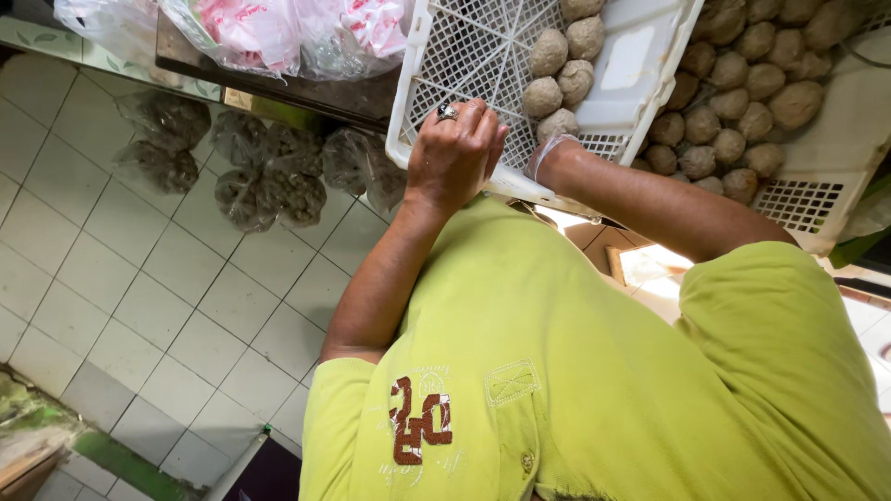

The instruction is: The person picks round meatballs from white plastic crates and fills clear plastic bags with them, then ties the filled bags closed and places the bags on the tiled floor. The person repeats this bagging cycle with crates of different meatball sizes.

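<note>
- The view looks down past a lime-green shirt at two bare arms reaching to a white mesh tray (408, 121), which stands at the edge of a dark table (306, 93).
- The left hand (455, 153) wears a ring and rests at the tray's near rim. Its grip is closed, with the fingers curled into a loose fist. Whether anything is inside it cannot be seen.
- The right hand (555, 153) meets the same rim just beside the left. Only the wrist shows, with a bit of clear plastic around it. The fingers are hidden, so I cannot tell how open its grip is or what it holds.
- The tray holds a handful of brown balls (548, 56), rough and round, bunched at its right side just above the right wrist. The rest of its mesh floor is bare.
- A second tray (817, 186), to the right and partly under the first, is heaped with many more balls (742, 93).
- Clear bags (269, 186) filled with small brown lumps lie together on the tiled floor (139, 278) below the table's edge.
- Pink and white plastic bags (278, 28) sit on the table, left of the tray.
- Risks, as a judgement:
  - The first tray seems to overhang the table, so a press on its near rim could tip it and send the balls rolling to the floor.
  - The heaped second tray could shed balls if it is bumped.
  - The bags on the floor could be stepped on.
</note>
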### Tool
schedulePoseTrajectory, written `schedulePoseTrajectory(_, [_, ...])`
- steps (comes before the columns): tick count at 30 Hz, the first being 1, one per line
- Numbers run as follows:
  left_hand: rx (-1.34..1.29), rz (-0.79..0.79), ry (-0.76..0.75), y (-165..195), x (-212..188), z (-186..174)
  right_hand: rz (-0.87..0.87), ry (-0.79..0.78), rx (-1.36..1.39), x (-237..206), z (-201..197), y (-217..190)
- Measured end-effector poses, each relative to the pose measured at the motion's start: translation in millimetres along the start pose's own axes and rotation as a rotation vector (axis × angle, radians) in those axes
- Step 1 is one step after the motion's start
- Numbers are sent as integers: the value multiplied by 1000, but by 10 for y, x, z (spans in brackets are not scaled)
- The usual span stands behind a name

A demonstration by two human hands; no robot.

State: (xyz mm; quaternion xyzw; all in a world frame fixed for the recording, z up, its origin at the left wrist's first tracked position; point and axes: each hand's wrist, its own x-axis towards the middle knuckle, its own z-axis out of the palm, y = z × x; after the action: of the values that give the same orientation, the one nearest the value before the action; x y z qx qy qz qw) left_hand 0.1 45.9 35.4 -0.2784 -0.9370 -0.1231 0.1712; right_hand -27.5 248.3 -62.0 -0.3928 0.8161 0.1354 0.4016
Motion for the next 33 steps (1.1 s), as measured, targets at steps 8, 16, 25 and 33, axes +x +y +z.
schedulePoseTrajectory(8, [-62, 18, 22, -18, -12, -94, -21, -140, 415, -273, -115, 329])
schedulePoseTrajectory(16, [-86, -32, 108, -11, -14, -91, -138, 735, 1775, -47, -52, 705])
schedulePoseTrajectory(25, [-358, -182, 5, -86, -25, 229, -234, 1126, 1076, -398, 408, 71])
schedulePoseTrajectory(33, [-860, -4, 556, -278, 359, 135, -170, 1210, 729, -843, 389, -364])
